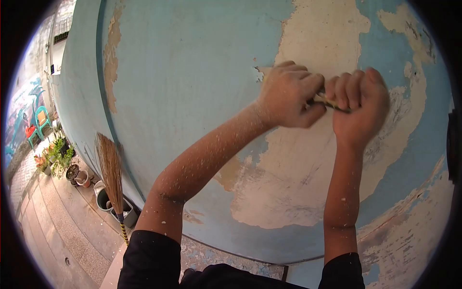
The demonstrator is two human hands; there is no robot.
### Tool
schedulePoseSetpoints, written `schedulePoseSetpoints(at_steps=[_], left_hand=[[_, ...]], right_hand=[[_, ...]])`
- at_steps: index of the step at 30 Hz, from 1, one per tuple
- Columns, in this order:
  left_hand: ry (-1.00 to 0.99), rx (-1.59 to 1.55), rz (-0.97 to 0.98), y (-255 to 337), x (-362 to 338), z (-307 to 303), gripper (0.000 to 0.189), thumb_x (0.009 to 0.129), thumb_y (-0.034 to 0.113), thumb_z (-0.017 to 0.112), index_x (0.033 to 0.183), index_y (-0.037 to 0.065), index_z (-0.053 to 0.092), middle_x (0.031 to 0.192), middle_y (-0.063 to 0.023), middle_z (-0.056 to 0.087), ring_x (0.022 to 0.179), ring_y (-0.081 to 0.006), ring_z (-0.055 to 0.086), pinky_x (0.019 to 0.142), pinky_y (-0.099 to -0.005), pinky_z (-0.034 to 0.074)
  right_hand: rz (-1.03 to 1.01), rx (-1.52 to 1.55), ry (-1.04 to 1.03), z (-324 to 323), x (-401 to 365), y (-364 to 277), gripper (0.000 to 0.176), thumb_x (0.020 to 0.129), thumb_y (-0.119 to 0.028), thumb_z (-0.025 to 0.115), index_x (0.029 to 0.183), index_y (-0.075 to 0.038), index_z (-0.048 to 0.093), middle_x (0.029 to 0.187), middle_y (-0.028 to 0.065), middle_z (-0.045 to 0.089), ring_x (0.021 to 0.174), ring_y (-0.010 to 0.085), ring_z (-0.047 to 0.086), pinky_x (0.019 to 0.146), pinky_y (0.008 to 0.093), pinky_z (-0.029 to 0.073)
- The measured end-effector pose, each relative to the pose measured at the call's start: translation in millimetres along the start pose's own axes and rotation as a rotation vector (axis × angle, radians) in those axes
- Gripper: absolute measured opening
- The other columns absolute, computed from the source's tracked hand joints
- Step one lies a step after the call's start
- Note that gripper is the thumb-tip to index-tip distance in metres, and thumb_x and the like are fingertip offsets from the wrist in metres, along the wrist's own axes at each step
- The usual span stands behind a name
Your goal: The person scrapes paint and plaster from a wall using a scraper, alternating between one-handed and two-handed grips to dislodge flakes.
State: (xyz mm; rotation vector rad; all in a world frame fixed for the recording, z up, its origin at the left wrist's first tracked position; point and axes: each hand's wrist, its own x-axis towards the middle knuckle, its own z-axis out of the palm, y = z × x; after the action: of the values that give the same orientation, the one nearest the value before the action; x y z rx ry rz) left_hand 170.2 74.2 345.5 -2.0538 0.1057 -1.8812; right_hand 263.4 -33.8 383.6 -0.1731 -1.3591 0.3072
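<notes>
Looked like mid-scrape: flaking blue paint being stripped off painted wall (183, 72). Left hand (288, 94) and right hand (358, 103) both clenched hard, fists side by side and about touching, wrapped on one thin tool, probably a scraper (332, 102). Only a short dark-and-yellowish strip showed between the fists; working end hidden, so couldn't tell blade angle.

Scraper spanned the gap between the fists, left hand at its 9 o'clock, right hand at its 3 o'clock, all pressed close to the wall near the top of the bare plaster patch (293, 188). Ragged paint edge (258, 73) sat just at 10 o'clock of the left fist; bigger blue area ran on toward 9 o'clock.

Judged far from done: plenty of blue left at 9 and 12 o'clock, more patchy flakes at 3 to 5 o'clock. Next stroke probably needed firm two-handed pressure, edge kept low under the paint lip, wrists locked. Stroke direction not readable.

Forearms (207, 159) speckled with pale flecks. Broom (111, 173) leaned on the wall at 7 o'clock, pots (102, 198) at its foot, plants (60, 154) and turquoise chair (42, 118) further off at 9 o'clock.
</notes>
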Motion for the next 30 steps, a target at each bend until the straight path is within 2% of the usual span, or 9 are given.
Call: schedulePoseSetpoints(at_steps=[4, 7, 10, 13, 17, 21, 22, 25, 30], left_hand=[[-0.039, 0.066, -0.046, -11, -5, -16, 0.024, 0.06, 0.022, 0.068, 0.066, 0.01, 0.048, 0.056, -0.0051, 0.053, 0.056, -0.0273, 0.055, 0.061, -0.0402, 0.045], [-0.093, 0.166, -0.118, -18, -12, -24, 0.025, 0.058, 0.022, 0.068, 0.066, 0.01, 0.047, 0.056, -0.0047, 0.051, 0.056, -0.0264, 0.053, 0.062, -0.0394, 0.045], [-0.064, 0.091, -0.07, -12, -19, -29, 0.024, 0.057, 0.022, 0.068, 0.066, 0.01, 0.048, 0.057, -0.0046, 0.052, 0.056, -0.0261, 0.053, 0.062, -0.0384, 0.044], [0.033, 0.001, 0.002, -15, -21, -25, 0.024, 0.056, 0.021, 0.067, 0.066, 0.011, 0.049, 0.057, -0.0048, 0.051, 0.055, -0.0258, 0.053, 0.061, -0.0383, 0.043], [-0.023, 0.116, -0.129, -21, -27, -29, 0.024, 0.057, 0.022, 0.067, 0.066, 0.01, 0.048, 0.058, -0.0052, 0.051, 0.056, -0.0267, 0.052, 0.06, -0.0394, 0.042], [0.013, 0.043, -0.005, -18, -23, -28, 0.023, 0.057, 0.022, 0.066, 0.066, 0.011, 0.049, 0.058, -0.005, 0.052, 0.056, -0.0273, 0.052, 0.06, -0.0395, 0.041], [0.042, 0.025, 0.03, -19, -21, -26, 0.023, 0.057, 0.023, 0.066, 0.066, 0.011, 0.048, 0.057, -0.0047, 0.051, 0.055, -0.0273, 0.051, 0.059, -0.0396, 0.041], [-0.086, 0.104, -0.072, -34, -25, -37, 0.025, 0.057, 0.024, 0.066, 0.066, 0.011, 0.047, 0.057, -0.0048, 0.05, 0.055, -0.0278, 0.051, 0.06, -0.0405, 0.041], [0.019, -0.005, -0.006, -14, -31, -33, 0.023, 0.056, 0.022, 0.065, 0.066, 0.011, 0.047, 0.055, -0.005, 0.049, 0.054, -0.0281, 0.051, 0.058, -0.04, 0.041]], right_hand=[[-0.026, 0.093, -0.07, 1, -4, 14, 0.037, 0.094, -0.01, 0.05, 0.06, -0.009, 0.036, 0.052, -0.0002, 0.031, 0.047, 0.0126, 0.03, 0.05, 0.0343, 0.037], [0.069, 0.086, 0.062, 17, 7, 32, 0.038, 0.095, -0.01, 0.05, 0.06, -0.009, 0.036, 0.052, -0.0006, 0.031, 0.045, 0.0117, 0.031, 0.049, 0.0343, 0.037], [0.06, 0.072, -0.056, 18, -13, 7, 0.037, 0.094, -0.009, 0.05, 0.06, -0.009, 0.036, 0.052, -0.0015, 0.032, 0.044, 0.0104, 0.031, 0.048, 0.0339, 0.038], [0.026, 0.012, 0.037, 24, -13, 32, 0.037, 0.093, -0.008, 0.049, 0.059, -0.008, 0.036, 0.052, -0.001, 0.034, 0.045, 0.0107, 0.031, 0.049, 0.0336, 0.038], [0.036, -0.009, -0.086, 32, -3, 33, 0.037, 0.093, -0.008, 0.05, 0.059, -0.01, 0.036, 0.052, -0.0009, 0.034, 0.044, 0.0107, 0.031, 0.049, 0.033, 0.037], [0.001, 0.163, -0.1, 16, -20, 17, 0.038, 0.094, -0.01, 0.05, 0.059, -0.01, 0.034, 0.052, -0.0009, 0.032, 0.045, 0.0115, 0.031, 0.049, 0.0335, 0.037], [0.014, 0.054, -0.017, 21, -17, 27, 0.037, 0.093, -0.01, 0.05, 0.059, -0.01, 0.035, 0.052, -0.0006, 0.032, 0.046, 0.0114, 0.03, 0.049, 0.0334, 0.037], [0.038, 0.041, 0.057, 31, -1, 44, 0.037, 0.093, -0.009, 0.049, 0.059, -0.01, 0.034, 0.052, -0.0002, 0.032, 0.045, 0.0112, 0.03, 0.049, 0.033, 0.037], [0.079, 0.05, -0.08, 27, -20, 17, 0.035, 0.092, -0.01, 0.049, 0.06, -0.009, 0.035, 0.052, -0.0009, 0.031, 0.046, 0.01, 0.029, 0.049, 0.0329, 0.037]])
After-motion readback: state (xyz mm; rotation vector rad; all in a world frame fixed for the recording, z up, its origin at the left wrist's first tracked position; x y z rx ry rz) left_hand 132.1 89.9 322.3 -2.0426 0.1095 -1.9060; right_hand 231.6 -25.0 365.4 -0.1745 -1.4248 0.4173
